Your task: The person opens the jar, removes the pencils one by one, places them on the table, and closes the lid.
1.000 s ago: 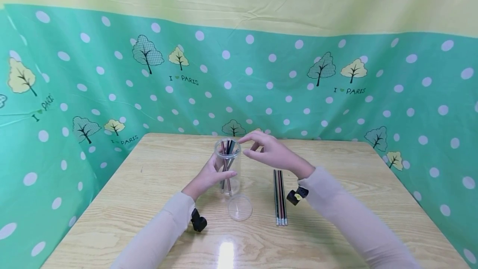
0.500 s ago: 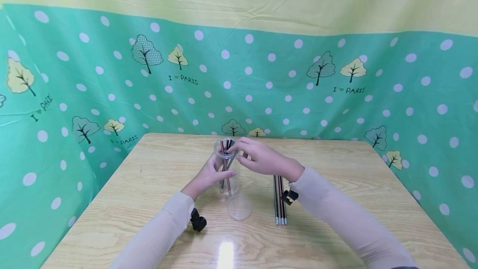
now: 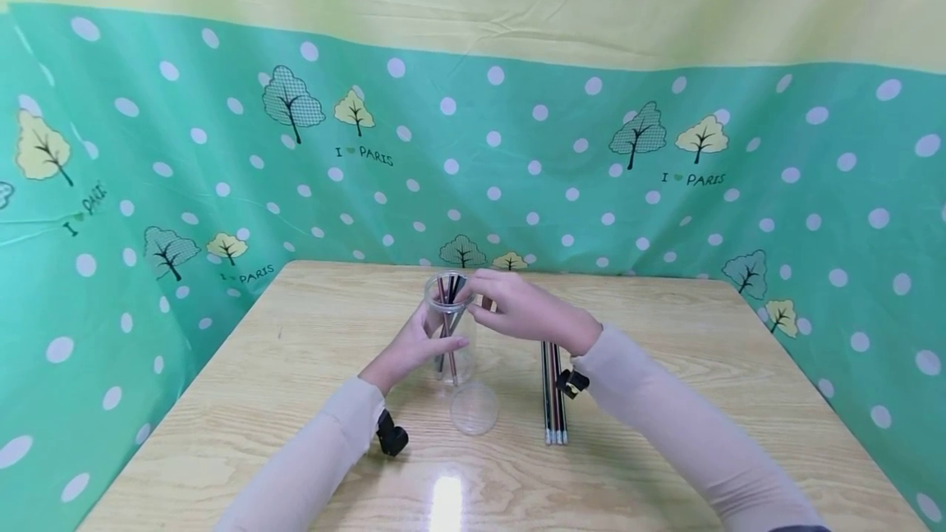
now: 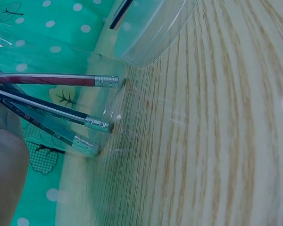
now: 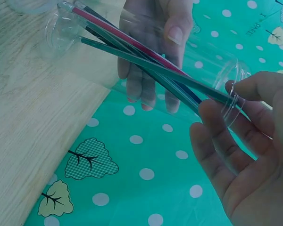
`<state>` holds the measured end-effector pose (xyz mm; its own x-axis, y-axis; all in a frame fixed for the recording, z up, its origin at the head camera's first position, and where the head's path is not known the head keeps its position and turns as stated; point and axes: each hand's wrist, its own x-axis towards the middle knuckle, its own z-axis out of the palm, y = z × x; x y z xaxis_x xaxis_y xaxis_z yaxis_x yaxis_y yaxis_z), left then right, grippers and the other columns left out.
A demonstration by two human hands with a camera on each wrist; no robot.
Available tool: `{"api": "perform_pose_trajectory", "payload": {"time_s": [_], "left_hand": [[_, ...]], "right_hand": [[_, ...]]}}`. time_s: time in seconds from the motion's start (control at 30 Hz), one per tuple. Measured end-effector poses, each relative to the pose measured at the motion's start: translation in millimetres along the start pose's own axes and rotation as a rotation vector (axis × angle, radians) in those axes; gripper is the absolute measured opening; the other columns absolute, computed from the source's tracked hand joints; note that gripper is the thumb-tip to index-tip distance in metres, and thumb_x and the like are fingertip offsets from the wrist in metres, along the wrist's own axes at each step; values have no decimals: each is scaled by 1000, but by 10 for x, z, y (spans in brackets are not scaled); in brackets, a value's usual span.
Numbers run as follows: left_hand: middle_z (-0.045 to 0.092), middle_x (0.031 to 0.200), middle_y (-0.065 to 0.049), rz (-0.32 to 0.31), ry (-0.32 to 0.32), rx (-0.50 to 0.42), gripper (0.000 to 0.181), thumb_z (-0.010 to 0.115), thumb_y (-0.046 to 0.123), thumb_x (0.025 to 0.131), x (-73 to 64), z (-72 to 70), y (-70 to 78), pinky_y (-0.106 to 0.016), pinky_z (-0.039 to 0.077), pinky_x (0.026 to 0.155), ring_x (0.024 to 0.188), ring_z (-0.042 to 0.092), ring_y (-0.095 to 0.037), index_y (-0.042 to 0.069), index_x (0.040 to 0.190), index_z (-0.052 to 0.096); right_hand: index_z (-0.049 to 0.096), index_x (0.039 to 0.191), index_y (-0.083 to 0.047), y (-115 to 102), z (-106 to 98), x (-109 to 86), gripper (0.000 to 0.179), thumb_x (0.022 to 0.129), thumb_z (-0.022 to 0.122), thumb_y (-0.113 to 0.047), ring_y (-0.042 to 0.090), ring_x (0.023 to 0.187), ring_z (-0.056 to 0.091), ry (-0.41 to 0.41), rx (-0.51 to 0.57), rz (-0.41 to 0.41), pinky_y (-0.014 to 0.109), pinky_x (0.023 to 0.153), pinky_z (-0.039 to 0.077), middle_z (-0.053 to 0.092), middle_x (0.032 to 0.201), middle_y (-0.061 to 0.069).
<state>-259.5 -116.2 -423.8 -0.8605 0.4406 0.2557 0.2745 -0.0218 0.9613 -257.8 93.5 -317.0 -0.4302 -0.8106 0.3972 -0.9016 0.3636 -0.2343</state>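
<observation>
A clear plastic jar (image 3: pixel 464 361) stands upright on the table with several pencils inside, among them a red one (image 5: pixel 127 41). My left hand (image 3: pixel 415 345) grips the jar round its side, thumb across the front. At the open mouth is my right hand (image 3: pixel 526 310); its thumb and fingers pinch the upper end of a dark green pencil (image 5: pixel 174 75) that still stands in the jar. Eraser ends of the pencils rest near the jar's bottom in the left wrist view.
A round clear lid (image 3: pixel 475 410) lies in front of the jar. Several pencils (image 3: pixel 556 425) lie in a row to its right, partly under my right wrist. A dotted green cloth (image 3: pixel 532 187) hangs behind the wooden table (image 3: pixel 310 401).
My right hand has moved left and slightly down to the jar's mouth, and its fingers have closed on a pencil end. The left hand and jar have stayed put.
</observation>
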Motion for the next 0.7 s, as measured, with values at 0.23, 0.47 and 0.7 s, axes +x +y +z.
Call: {"api": "perform_pose_trajectory", "payload": {"time_s": [0.23, 0.47, 0.7], "left_hand": [[38, 140, 5, -13, -8, 3, 80, 73, 12, 78, -36, 26, 121, -46, 17, 107, 130, 30, -13, 28, 141, 27], [37, 141, 7, -7, -7, 19, 83, 73, 11, 78, -43, 26, 128, -44, 13, 108, 131, 27, -9, 30, 142, 24], [36, 142, 8, 26, -26, 4, 82, 70, 6, 80, -22, 21, 121, -44, 12, 108, 132, 26, -9, 30, 142, 23]], "right_hand": [[64, 101, -12, 6, -25, 9, 15, 88, 57, -10, 4, 80, 54, -6, 4, 1, 14, 64, 47, 60, 100, -4], [66, 99, -11, -6, -60, 26, 13, 87, 61, -9, 3, 80, 55, 32, 32, -11, 13, 62, 47, 63, 98, -4], [68, 95, -10, -18, -112, 49, 12, 83, 65, -6, 3, 74, 53, 107, 47, -26, 20, 60, 47, 64, 92, -4]]}}
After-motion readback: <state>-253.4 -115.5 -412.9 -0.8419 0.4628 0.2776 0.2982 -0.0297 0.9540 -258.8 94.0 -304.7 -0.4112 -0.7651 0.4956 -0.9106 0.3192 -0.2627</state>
